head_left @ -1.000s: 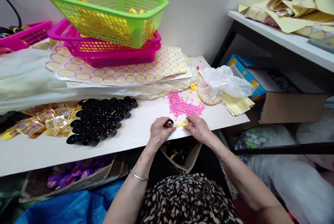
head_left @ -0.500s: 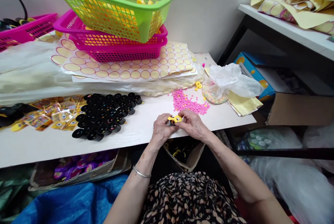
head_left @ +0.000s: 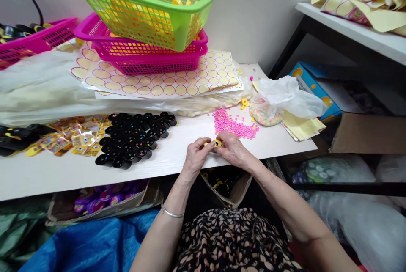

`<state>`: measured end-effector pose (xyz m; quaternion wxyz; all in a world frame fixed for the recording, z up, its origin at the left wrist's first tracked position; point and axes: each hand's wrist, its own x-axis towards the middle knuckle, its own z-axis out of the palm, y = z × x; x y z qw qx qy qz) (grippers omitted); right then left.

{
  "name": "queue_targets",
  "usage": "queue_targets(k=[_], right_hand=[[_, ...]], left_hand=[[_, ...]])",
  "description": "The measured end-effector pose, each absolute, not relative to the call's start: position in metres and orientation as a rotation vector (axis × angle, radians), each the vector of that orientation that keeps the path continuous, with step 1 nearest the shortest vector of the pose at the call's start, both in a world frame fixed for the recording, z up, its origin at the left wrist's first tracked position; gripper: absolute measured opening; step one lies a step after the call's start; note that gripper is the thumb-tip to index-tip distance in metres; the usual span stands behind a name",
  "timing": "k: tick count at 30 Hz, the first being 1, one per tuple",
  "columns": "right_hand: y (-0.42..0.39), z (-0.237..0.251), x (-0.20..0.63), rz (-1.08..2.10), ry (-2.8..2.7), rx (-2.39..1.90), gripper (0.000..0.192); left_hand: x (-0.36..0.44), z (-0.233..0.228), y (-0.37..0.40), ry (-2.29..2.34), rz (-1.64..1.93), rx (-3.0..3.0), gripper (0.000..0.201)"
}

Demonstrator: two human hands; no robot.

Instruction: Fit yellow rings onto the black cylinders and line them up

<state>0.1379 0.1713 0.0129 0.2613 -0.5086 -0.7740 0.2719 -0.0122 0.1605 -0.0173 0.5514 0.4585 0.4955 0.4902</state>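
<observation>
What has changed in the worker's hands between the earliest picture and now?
The left hand held a small black cap alone; the right hand lifted the yellow ring piece off the table onto it, and both hands now pinch them together. The pink beads and black caps lie as before.

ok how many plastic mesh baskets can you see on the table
3: a green plastic mesh basket on top of a pink plastic mesh basket, and another pink basket at far left. More may be hidden.

I see my hands meeting at the table's [head_left: 165, 164] near edge. Left of them sits the cluster of caps [head_left: 135, 138], with the bead pile [head_left: 233, 125] just behind (stacked baskets [head_left: 142, 31] further back).
</observation>
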Motion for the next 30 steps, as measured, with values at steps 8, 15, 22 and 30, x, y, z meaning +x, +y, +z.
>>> queue_targets(k=[8, 15, 22, 30], right_hand=[[0.170, 0.000, 0.138, 1.017, -1.718, -1.296, 0.011], [0.163, -0.009, 0.132, 1.272, -1.381, -1.234, 0.016], [0.156, -0.011, 0.129, 1.250, -1.324, -1.219, 0.018], [0.155, -0.009, 0.129, 0.975, -1.533, -1.258, 0.013]], left_hand=[[0.006, -0.017, 0.162, 1.294, 1.188, 0.999, 0.018], [0.006, -0.017, 0.162, 1.366, 1.212, 1.187, 0.015], [0.006, -0.015, 0.165, 1.318, 1.193, 1.114, 0.014], [0.007, -0.015, 0.165, 1.178, 1.205, 0.878, 0.017]])
